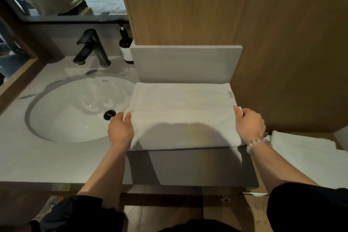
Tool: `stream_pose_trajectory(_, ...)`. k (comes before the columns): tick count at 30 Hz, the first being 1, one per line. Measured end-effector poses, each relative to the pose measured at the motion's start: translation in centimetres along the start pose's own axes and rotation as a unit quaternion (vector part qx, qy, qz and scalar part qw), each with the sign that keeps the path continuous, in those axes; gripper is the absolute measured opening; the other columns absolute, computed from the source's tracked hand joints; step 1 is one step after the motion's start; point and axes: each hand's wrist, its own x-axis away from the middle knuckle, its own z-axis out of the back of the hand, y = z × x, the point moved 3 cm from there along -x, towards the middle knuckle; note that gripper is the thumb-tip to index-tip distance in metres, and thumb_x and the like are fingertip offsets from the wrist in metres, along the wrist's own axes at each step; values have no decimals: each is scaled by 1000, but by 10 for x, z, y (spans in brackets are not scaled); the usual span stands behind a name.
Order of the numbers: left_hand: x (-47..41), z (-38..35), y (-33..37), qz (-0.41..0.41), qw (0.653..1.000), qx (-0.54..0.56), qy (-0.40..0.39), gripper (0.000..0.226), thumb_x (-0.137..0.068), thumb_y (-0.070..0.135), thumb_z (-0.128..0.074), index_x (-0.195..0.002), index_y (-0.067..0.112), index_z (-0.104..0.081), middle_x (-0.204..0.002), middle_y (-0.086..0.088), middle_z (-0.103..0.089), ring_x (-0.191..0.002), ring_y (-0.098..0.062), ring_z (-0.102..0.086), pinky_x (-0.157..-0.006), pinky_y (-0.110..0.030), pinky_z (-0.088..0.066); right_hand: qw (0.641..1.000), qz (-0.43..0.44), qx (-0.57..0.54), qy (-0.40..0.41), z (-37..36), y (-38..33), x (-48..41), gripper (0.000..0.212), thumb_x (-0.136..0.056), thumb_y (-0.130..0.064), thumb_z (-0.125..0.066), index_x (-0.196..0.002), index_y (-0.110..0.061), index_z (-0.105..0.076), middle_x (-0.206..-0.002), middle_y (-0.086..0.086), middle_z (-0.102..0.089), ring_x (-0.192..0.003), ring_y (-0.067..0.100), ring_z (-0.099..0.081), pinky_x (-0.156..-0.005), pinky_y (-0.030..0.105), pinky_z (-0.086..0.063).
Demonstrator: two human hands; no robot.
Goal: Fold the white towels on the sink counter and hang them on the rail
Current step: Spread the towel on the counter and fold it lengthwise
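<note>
While the sink counter (37,165) runs wide across the view, with its basin (62,118) to the left, the work sits on the grey ledge (188,165) at the counter's right end. On it the white towel (180,98) lies flat and part-folded, a seam running across its middle. The step in hand looks like the folding itself, since both ends are gripped at that seam. A second towel (308,149) lies lower down on the right (folded, by the look of it). Next, I judge, comes another fold with the edges kept square, then a lift to the rail, which is not in view. The left hand (120,130) pinches the towel's left end, thumb on top and fingers curled round the cloth. The right hand (249,124) grips the right end likewise, a tuft of cloth showing at its thumb.
</note>
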Motion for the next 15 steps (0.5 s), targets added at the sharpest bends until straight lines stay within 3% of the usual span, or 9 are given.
stream_pose_trajectory(4,-5,-5,-2,7,999,-42,-16,38,-99,33,-38,-110,1,-57,-110,-25,-59,-98,-42,-55,-80,-42,-42,999,-3,35,21,1,-1,2,48,-97,-48,-35,-78,-10,-55,-76,10,-54,-71,27,-47,-67,32,-37)
stream_pose_trajectory(9,-5,-7,4,27,992,-113,-46,39,-100,34,-35,-119,5,-54,-123,-19,-53,-109,-41,-51,-88,-43,-41,994,20,107,24,-6,-5,5,48,-98,-46,-36,-91,-6,-61,-89,15,-64,-84,36,-62,-68,34,-43)
stream_pose_trajectory(15,-9,-7,4,18,984,-147,-99,43,-100,35,-33,-124,2,-48,-126,-19,-53,-112,-39,-51,-88,-43,-42,992,-1,125,-32,-7,-4,2,53,-97,-51,-32,-95,-7,-62,-89,10,-61,-81,27,-61,-69,32,-47)
